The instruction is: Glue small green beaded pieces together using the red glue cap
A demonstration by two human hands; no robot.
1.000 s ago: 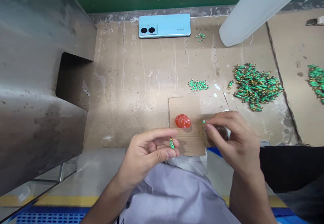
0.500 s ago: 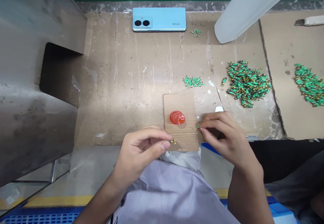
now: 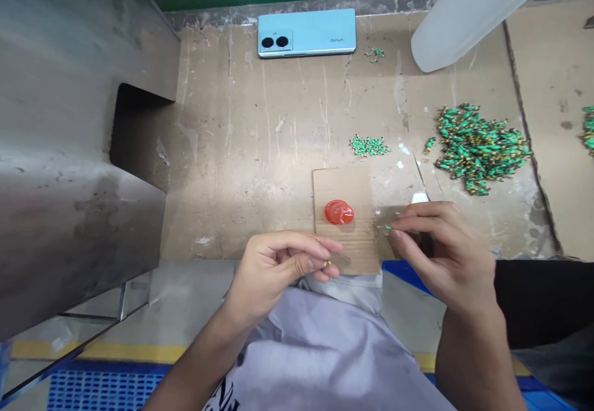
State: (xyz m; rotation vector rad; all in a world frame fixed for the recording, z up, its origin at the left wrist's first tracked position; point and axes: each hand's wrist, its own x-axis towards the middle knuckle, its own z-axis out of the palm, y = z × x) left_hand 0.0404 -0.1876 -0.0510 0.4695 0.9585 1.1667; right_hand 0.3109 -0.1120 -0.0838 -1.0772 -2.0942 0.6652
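Phone (image 3: 307, 33) and green heap (image 3: 480, 148) lie beyond hands.

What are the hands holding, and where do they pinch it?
Left hand pinches a green-yellow part at its end; right hand pinches a tiny green piece at its fingertips.

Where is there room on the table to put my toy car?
Bare cardboard lies between the phone, the metal chute and the small cardboard piece. The right is crowded: green parts pile, small green heap, white tube.
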